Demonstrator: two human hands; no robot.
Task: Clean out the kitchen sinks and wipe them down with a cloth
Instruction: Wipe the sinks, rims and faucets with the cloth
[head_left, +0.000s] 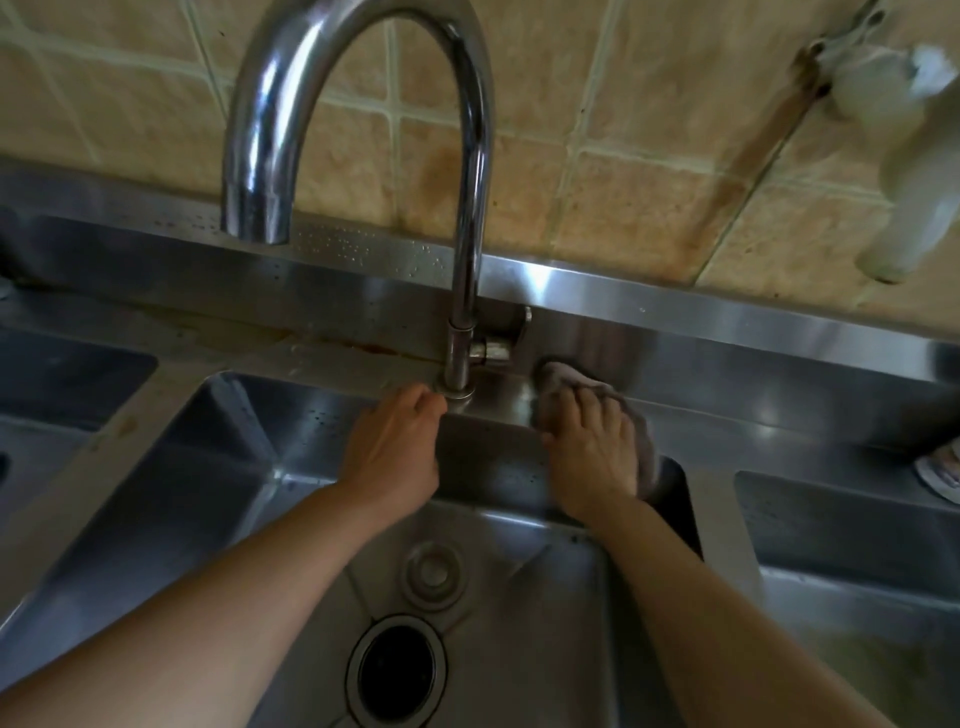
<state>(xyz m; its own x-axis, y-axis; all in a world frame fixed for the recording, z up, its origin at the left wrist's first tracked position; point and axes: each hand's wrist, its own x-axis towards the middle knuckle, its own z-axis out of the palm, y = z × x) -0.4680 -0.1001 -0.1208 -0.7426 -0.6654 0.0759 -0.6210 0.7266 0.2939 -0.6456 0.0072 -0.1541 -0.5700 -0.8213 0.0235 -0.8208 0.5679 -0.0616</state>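
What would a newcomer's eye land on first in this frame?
The tall chrome gooseneck faucet arching over the middle steel sink basin. At its base, the left hand touches the faucet foot, while the right hand presses a grey cloth on the ledge beside it. Below, the open dark drain.

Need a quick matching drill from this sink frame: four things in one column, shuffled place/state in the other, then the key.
Things
1. left hand
2. right hand
3. drain opening
4. faucet spout

Places or states
A. lies in the floor of the middle basin, dark and open
B. presses a grey cloth on the steel ledge right of the faucet base
C. fingers at the faucet base, no cloth
D. arches over to the left, no water running

Pairs: 1-C, 2-B, 3-A, 4-D
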